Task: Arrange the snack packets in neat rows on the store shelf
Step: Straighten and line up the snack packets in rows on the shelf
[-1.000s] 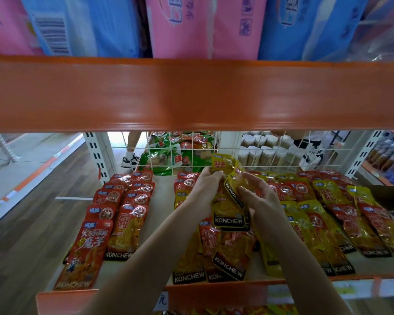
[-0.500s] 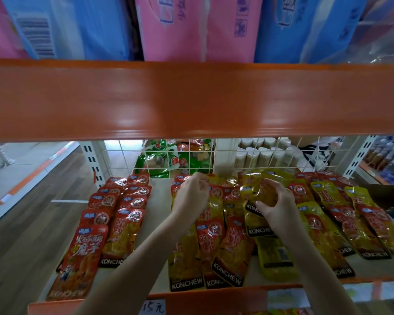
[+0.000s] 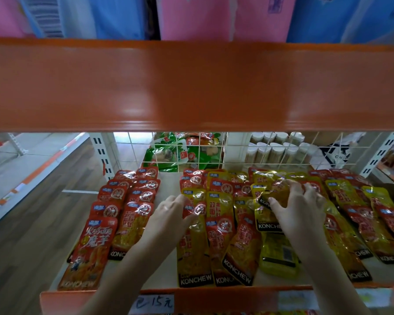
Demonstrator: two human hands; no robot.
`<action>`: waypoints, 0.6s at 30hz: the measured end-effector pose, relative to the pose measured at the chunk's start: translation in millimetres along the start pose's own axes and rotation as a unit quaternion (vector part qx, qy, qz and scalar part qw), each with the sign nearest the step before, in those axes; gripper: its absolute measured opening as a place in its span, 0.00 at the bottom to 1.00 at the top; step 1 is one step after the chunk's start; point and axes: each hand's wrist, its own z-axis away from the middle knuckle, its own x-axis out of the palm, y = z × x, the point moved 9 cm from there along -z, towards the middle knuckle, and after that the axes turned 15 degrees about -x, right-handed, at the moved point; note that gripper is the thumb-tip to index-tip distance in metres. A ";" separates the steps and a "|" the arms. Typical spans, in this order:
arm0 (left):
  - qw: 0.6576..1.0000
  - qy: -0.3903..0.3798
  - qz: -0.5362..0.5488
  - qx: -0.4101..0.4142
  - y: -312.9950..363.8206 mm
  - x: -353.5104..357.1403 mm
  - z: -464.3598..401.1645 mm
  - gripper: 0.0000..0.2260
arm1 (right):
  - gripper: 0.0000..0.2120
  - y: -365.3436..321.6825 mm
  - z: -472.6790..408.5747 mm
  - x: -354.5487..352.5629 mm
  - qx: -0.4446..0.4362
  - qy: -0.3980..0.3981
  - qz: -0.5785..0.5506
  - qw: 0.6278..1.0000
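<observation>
Closest to me is the orange front lip of the shelf (image 3: pixel 214 298) with the handwritten 15 price tag (image 3: pixel 155 302), and both my arms reach in over it. A second ago I had a little stack of yellow packets lifted up between both hands. Now that's split up: my left hand (image 3: pixel 171 218) has dropped down onto the middle rows and is pinching the top edge of a red packet (image 3: pixel 197 209) between thumb and fingers, while my right hand (image 3: pixel 298 206) has the yellow packet (image 3: pixel 270 201) clamped in curled fingers and has carried it down to the shelf, just over the yellow row by my right wrist.

So the bundle is basically back on the shelf, but the middle is still messy imo. The red and yellow ones overlap at angles, and one yellow packet (image 3: pixel 278 255) near the front lies back side up. The red rows on the left (image 3: pixel 114 214) look tidy already.

Further back there's the wire grid (image 3: pixel 237 153) with green bags (image 3: pixel 182 153) behind it, and the orange beam (image 3: pixel 196 85) above blocks everything else.
</observation>
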 end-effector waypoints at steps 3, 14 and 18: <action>0.999 -0.024 -0.035 -0.008 -1.5 0.2 6.6 0.21 | 0.23 -19.1 4.4 -16.7 -0.084 0.086 0.012 0.993; 0.997 0.004 -0.073 -0.006 5.5 -10.8 8.3 0.16 | 0.14 -139.6 54.7 49.6 -0.359 -0.029 -0.164 0.918; 0.990 0.044 0.132 -0.013 1.8 -30.4 1.8 0.07 | 0.21 -135.3 55.9 60.7 -0.333 -0.040 -0.177 0.925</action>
